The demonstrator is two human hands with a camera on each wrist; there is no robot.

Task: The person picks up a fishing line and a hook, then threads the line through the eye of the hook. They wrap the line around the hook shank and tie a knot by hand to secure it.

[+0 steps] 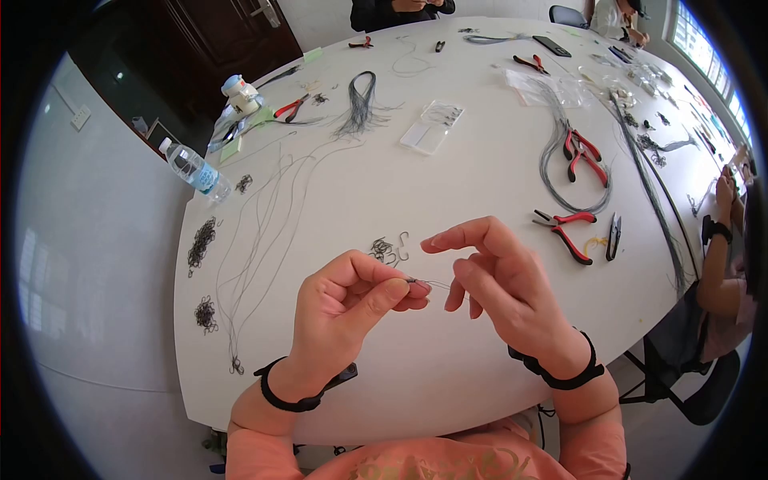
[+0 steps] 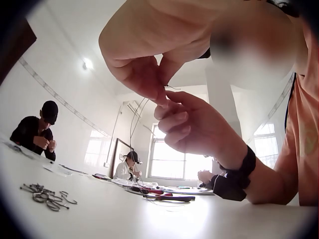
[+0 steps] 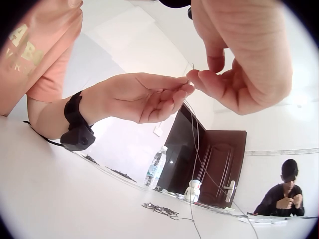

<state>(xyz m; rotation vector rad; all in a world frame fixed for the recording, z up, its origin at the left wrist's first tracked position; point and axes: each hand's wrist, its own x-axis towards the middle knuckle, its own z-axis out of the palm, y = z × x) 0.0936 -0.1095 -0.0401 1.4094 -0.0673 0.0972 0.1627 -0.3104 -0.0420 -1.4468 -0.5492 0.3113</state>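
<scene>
Thumb and index finger of the left hand point(image 1: 342, 308) pinch a small dark piece point(image 1: 412, 281), mostly hidden by the fingertips. Thin line point(image 1: 438, 284) runs from it toward the right hand point(image 1: 516, 296), whose fingers are loosely bent and apart, with no clear grip. In the left wrist view, the right hand point(image 2: 197, 122) is close below the left fingertips; whether they touch is unclear. Long strands point(image 3: 198, 144) hang below the hands in the right wrist view. Beyond the hands lies a small pile of hooks point(image 1: 382, 250).
Red-handled pliers point(image 1: 574, 232) and small snips point(image 1: 614, 237) lie at the right. Hook piles point(image 1: 202, 244), long lines point(image 1: 264, 240) and a water bottle point(image 1: 196, 170) are on the left. A plastic box point(image 1: 432, 128) stands farther back. Other people sit around the table.
</scene>
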